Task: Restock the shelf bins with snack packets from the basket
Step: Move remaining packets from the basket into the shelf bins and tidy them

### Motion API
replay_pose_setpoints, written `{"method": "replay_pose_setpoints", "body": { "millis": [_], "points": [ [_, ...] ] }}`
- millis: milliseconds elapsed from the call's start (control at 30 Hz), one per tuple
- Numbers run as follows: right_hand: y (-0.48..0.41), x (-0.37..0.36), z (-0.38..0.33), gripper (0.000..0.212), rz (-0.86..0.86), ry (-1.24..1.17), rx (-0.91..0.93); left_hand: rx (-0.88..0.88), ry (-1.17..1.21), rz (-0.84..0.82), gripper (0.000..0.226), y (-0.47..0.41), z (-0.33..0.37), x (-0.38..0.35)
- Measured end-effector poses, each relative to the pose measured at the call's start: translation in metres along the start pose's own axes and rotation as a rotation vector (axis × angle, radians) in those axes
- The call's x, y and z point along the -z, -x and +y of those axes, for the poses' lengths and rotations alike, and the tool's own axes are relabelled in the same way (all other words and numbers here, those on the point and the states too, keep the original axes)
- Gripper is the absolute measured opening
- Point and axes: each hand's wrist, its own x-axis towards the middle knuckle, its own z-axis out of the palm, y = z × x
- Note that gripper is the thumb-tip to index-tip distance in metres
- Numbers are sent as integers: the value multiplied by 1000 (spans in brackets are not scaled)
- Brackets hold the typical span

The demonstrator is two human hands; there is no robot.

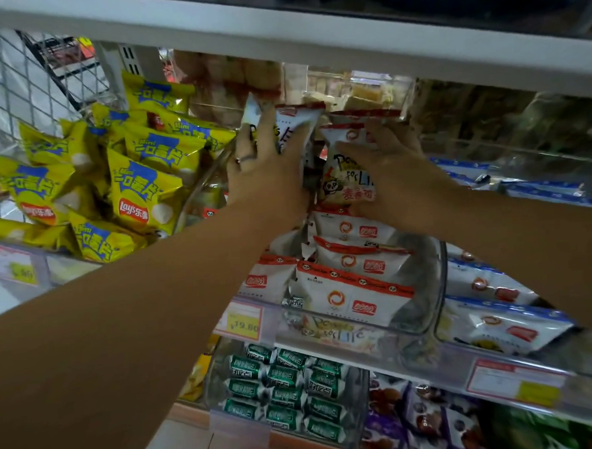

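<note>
Both my arms reach into a clear plastic shelf bin [435, 285] filled with white snack packets with red tops [353, 297]. My left hand [267, 167], with a ring on one finger, grips a white packet [291, 125] held upright at the back of the bin. My right hand [391, 174] presses on another white packet with a panda print [343, 180] beside it. The two packets touch. The basket is out of view.
A bin of yellow Lay's crisp bags [128, 185] lies to the left. Blue-topped white packets [491, 320] fill the bin to the right. Green packets [286, 393] and purple packets [421, 420] sit on the lower shelf. The upper shelf edge [312, 34] hangs close above my hands.
</note>
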Motion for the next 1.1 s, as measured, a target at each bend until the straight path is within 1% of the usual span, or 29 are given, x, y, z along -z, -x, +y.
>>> {"method": "replay_pose_setpoints", "body": {
  "millis": [100,233,300,367,433,533,600,667,733,767,867,933,1000,1100],
  "points": [
    [-4,6,-2,94,-19,40,11,-22,-17,-110,98,-3,-6,1],
    [-4,4,-1,97,-51,-4,-39,20,4,-300,90,-7,-8,-4],
    [-2,1,0,97,-86,27,-65,44,28,-351,89,-9,-9,-2],
    [0,2,-1,96,-81,56,-76,57,12,-369,87,-11,-7,5],
    [4,7,-6,94,-32,25,-82,21,-13,-302,85,-6,-2,13],
    [24,18,-19,85,99,-10,-36,-65,57,-82,79,16,6,28],
    [46,24,-31,66,204,-82,47,-117,147,26,67,39,11,42],
    [75,26,-42,45,258,-257,119,-176,266,115,53,68,12,58],
    [111,23,-56,26,205,-428,168,-205,373,189,39,106,12,71],
    [129,21,-64,21,184,-484,190,-207,401,220,34,128,10,76],
    [173,2,-87,19,126,-646,241,-119,414,249,26,195,3,79],
    [198,-25,-102,17,-9,-724,246,-18,383,231,23,241,-1,66],
    [224,-58,-114,14,-189,-728,246,100,353,189,23,288,0,46],
    [258,-109,-124,15,-451,-699,241,359,302,34,25,354,4,11]
  ]
}}
